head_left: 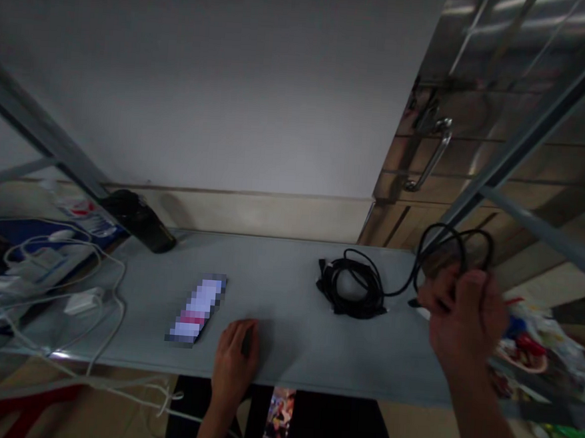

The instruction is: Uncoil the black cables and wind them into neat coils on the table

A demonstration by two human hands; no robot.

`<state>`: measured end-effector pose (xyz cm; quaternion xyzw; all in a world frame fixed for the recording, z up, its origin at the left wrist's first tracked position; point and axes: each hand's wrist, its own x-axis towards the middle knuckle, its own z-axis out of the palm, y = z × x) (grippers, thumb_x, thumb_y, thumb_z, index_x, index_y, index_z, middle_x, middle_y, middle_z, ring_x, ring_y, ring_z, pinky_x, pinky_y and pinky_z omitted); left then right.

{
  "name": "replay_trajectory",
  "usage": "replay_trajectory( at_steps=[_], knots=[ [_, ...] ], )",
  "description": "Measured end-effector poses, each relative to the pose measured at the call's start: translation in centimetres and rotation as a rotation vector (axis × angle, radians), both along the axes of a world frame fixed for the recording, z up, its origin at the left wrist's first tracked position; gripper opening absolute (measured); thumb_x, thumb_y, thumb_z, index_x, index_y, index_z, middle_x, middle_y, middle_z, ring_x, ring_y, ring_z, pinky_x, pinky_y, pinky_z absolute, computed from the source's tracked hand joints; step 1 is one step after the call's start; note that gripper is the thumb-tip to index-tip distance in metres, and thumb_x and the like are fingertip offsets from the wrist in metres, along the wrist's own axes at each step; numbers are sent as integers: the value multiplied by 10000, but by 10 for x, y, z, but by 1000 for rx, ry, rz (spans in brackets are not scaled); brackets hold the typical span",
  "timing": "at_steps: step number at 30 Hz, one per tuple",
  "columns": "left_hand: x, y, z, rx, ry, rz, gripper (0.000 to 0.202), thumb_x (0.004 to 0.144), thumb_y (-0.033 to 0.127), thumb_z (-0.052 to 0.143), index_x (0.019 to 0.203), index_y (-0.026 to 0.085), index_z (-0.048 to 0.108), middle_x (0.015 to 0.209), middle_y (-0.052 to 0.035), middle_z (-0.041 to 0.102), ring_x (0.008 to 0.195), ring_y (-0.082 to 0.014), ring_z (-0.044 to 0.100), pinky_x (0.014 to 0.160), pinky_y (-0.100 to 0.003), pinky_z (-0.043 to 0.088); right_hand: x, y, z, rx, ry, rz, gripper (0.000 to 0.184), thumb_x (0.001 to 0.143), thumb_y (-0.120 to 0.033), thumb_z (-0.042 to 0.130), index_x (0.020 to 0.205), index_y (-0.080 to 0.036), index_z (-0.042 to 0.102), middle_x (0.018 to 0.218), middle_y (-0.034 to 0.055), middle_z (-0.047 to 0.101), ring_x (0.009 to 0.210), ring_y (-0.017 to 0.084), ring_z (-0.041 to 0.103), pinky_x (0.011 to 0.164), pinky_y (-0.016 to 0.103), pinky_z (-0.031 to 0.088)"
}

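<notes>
A grey table (276, 311) stands against a pale wall. A coiled black cable (352, 286) lies on it to the right of the middle. From the coil a loose length runs to my right hand (465, 324), which is raised above the table's right end with its fingers closed round several loops of that cable (453, 247). My left hand (235, 358) rests on the table's near edge, fingers curled under, nothing visible in it. A phone (198, 309) with a lit screen lies flat just left of that hand.
White cables and chargers (48, 275) sprawl over the table's left end and hang off the front. A black object (139, 218) lies at the back left. A metal frame bar (534, 129) slants at right before a cabinet with a handle (429, 158). Colourful packaging (529, 345) lies to the right.
</notes>
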<state>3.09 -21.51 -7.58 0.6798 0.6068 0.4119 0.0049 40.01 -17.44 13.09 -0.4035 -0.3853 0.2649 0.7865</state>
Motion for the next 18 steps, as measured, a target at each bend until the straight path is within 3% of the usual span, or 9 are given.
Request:
replay_trajectory(
  at_steps=[3,6,10,14,16,18],
  knots=[
    [0,0,-1,7,-13,1,220,1130,369,607,1189,241,776,1133,-103,813,1078,-304,785,995,-480,646,0,-28,42,99,-2,2,396,1049,-499,809,861,-249,566,555,-110,370,422,110,241,402,248,283],
    [-1,1,0,5,-55,-16,232,1119,393,622,1168,245,794,1131,-108,824,1078,-306,796,1006,-490,654,7,-56,59,132,33,114,339,1082,-424,718,824,-247,586,537,-94,374,397,118,232,397,279,337],
    [0,-1,15,-113,-189,-123,335,1078,521,676,1177,235,819,1182,-129,848,1131,-327,818,1052,-527,661,5,-88,60,52,167,249,372,1093,-541,670,865,-257,597,546,-81,396,417,131,282,422,289,423],
    [24,-28,38,-427,-337,-344,551,1038,576,742,1480,247,742,1296,-139,855,1278,-334,799,1175,-534,613,-24,-104,53,1,166,167,348,1125,-523,685,924,-255,590,557,-95,384,446,111,280,452,231,428],
    [43,-51,39,-531,-382,-440,574,1053,559,731,1548,271,707,1347,-136,843,1291,-318,796,1168,-491,623,-40,-107,44,6,120,148,355,1147,-538,676,955,-252,589,577,-105,372,456,93,256,457,203,394],
    [62,-73,29,-533,-373,-444,472,1095,517,681,1514,308,737,1403,-122,823,1288,-294,797,1121,-436,654,-51,-109,32,3,82,181,348,1170,-534,644,970,-254,592,595,-106,359,465,86,250,463,189,360]
  ],
)
